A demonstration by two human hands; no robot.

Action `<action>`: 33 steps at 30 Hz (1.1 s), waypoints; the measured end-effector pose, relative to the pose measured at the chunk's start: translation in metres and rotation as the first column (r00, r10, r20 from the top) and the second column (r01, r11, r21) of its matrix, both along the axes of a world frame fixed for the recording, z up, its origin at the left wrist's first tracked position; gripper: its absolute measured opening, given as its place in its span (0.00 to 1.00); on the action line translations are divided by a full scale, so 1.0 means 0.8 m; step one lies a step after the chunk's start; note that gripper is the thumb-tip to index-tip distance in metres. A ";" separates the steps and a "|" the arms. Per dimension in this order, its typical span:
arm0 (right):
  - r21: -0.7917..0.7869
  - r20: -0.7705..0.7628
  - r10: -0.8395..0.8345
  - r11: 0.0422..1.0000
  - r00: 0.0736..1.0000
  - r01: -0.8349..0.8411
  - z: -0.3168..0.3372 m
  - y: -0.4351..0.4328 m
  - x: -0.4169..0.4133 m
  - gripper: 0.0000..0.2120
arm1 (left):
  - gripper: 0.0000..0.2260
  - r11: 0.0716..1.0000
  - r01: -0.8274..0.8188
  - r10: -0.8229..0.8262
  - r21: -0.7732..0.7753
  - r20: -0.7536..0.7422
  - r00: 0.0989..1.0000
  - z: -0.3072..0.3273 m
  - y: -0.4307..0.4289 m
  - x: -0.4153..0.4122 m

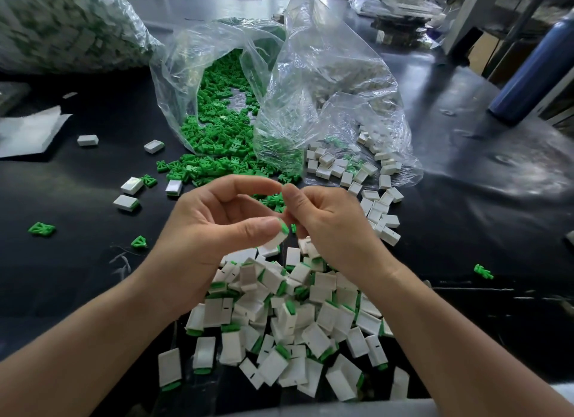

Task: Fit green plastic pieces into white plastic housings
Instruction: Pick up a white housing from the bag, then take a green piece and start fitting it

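Lying nearest on the black counter (77, 261) is a heap of housings (279, 323), white with green ends showing. Above it the left hand (202, 230) pinches one white housing (275, 238) between thumb and fingers, a green piece (284, 227) sitting in its upper end. The right hand (329, 227) meets that end with fingers curled; whether it grips anything I cannot tell. Beyond, loose green pieces (217, 165) spill from a clear bag (192, 59), and empty housings (379, 211) from a second bag (341, 84) to the right. A blue bottle (534, 62) stands far right.
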State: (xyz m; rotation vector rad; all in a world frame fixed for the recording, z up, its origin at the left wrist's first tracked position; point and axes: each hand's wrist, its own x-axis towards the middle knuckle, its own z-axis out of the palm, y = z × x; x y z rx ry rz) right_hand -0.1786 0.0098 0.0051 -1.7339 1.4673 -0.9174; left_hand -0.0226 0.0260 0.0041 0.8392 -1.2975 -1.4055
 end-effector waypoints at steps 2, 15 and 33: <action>-0.057 -0.119 -0.043 0.998 0.992 0.037 -0.002 -0.007 -0.009 0.18 | 0.21 1.000 0.027 -0.026 -0.016 0.017 0.999 0.001 0.002 -0.001; 0.014 -0.626 -0.211 0.959 0.751 0.282 -0.003 -0.042 -0.080 0.10 | 0.07 0.995 -0.097 0.096 0.035 0.045 0.994 -0.003 -0.005 0.001; -0.153 -0.461 -0.227 0.973 0.858 0.176 -0.001 -0.030 -0.056 0.04 | 0.10 0.995 -0.083 0.081 0.048 0.041 0.996 -0.003 -0.005 -0.001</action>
